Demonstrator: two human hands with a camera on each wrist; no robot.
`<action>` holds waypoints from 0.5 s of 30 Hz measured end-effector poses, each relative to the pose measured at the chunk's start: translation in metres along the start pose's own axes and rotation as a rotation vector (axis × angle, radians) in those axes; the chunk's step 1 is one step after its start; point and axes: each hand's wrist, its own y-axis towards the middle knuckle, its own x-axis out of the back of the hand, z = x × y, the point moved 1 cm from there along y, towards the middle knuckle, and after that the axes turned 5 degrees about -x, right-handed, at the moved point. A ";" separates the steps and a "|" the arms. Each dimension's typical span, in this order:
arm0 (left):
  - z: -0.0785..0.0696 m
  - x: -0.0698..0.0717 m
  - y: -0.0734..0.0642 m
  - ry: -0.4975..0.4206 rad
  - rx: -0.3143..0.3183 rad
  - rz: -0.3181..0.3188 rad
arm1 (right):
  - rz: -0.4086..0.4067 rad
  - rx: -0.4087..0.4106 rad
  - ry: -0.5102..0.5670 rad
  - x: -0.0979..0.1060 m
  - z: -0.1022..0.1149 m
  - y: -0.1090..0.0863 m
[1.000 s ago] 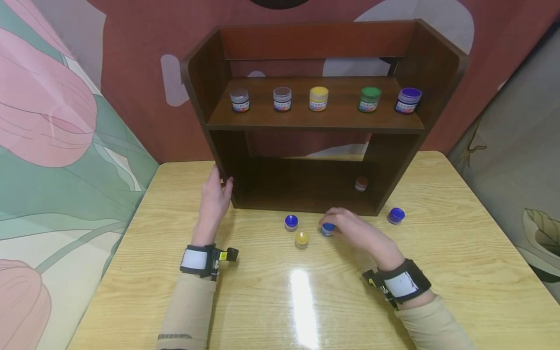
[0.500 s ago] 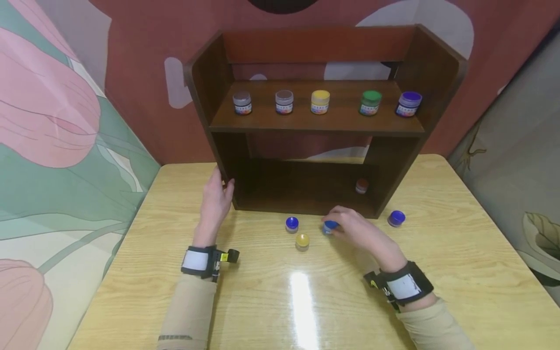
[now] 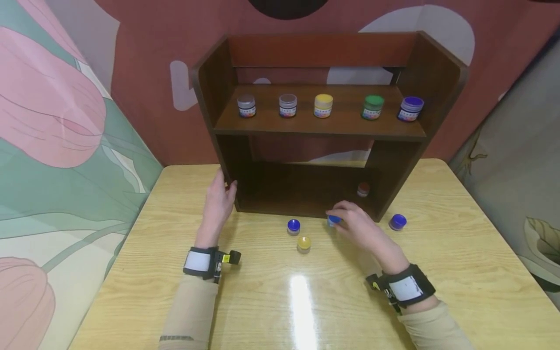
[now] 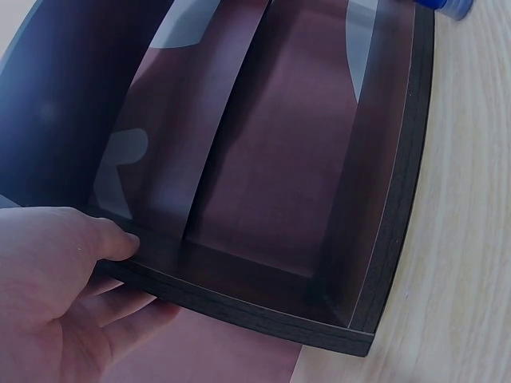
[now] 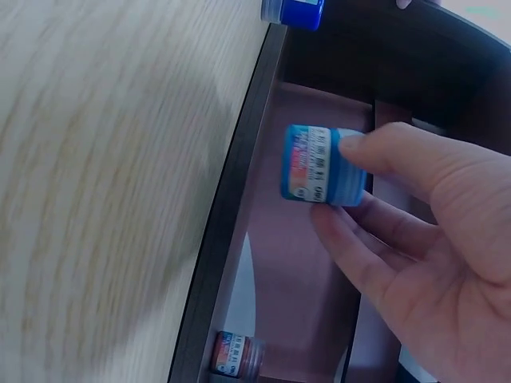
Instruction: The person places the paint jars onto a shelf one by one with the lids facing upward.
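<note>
My right hand (image 3: pixel 359 227) pinches a small blue paint jar (image 5: pixel 323 165) between thumb and fingertips. In the right wrist view the jar's printed label faces the camera, and it overlaps the lower opening of the dark brown shelf unit (image 3: pixel 319 129). My left hand (image 3: pixel 217 204) holds the left side panel of that unit. In the left wrist view its thumb (image 4: pixel 120 243) lies over the panel edge, with fingers on the outer side. A reddish-brown-lidded jar (image 3: pixel 363 189) stands on the lower shelf at the right.
On the table before the unit stand a dark blue jar (image 3: pixel 293 227) and a yellow jar (image 3: pixel 304 244); another dark blue jar (image 3: pixel 397 222) is at the right. The upper shelf bears several jars, among them a yellow one (image 3: pixel 323 106) and a green one (image 3: pixel 373 107).
My right hand has lifted the blue paint jar slightly and brought it toward the unit's front edge. The left hand keeps its hold on the side panel. The head view has shifted a little.
</note>
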 end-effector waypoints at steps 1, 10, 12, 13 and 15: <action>0.000 0.000 0.000 0.001 -0.004 -0.001 | -0.010 -0.013 -0.001 0.000 -0.001 0.000; 0.002 -0.001 0.001 0.003 -0.021 -0.013 | -0.115 -0.086 0.009 0.000 -0.016 0.003; 0.002 -0.001 0.000 0.001 -0.024 -0.011 | -0.132 -0.102 0.027 0.000 -0.019 0.003; 0.002 -0.001 0.000 0.000 -0.025 -0.012 | -0.140 -0.110 0.038 0.000 -0.021 0.003; 0.001 0.000 -0.001 0.004 -0.027 -0.013 | -0.158 -0.122 0.061 -0.001 -0.022 0.003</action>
